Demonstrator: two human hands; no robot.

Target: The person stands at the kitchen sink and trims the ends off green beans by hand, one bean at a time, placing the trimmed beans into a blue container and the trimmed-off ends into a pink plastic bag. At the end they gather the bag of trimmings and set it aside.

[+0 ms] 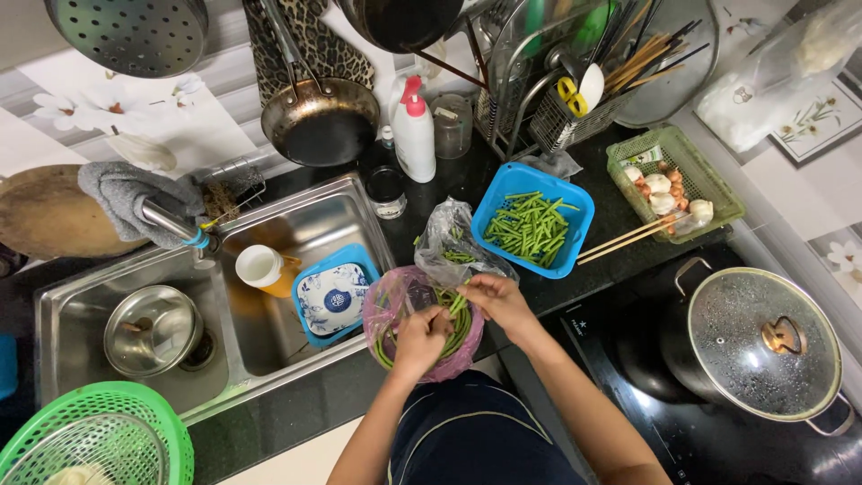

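My left hand (420,339) and my right hand (496,301) both grip one long green bean (458,306) over a pink plastic bag (388,310) that holds more long beans. The bag rests at the counter's front edge beside the sink. Just behind the hands lies a clear plastic bag (453,238) with a few bean pieces in it. A blue square basket (576,216) to the right of it holds several short cut green bean pieces.
A steel sink (296,211) at left holds a steel bowl (151,329), a cup and a blue patterned dish (330,296). A green colander (135,422) sits front left. A lidded pot (763,346) stands on the cooktop. Chopsticks (628,237) lean on a green basket (718,193) of garlic.
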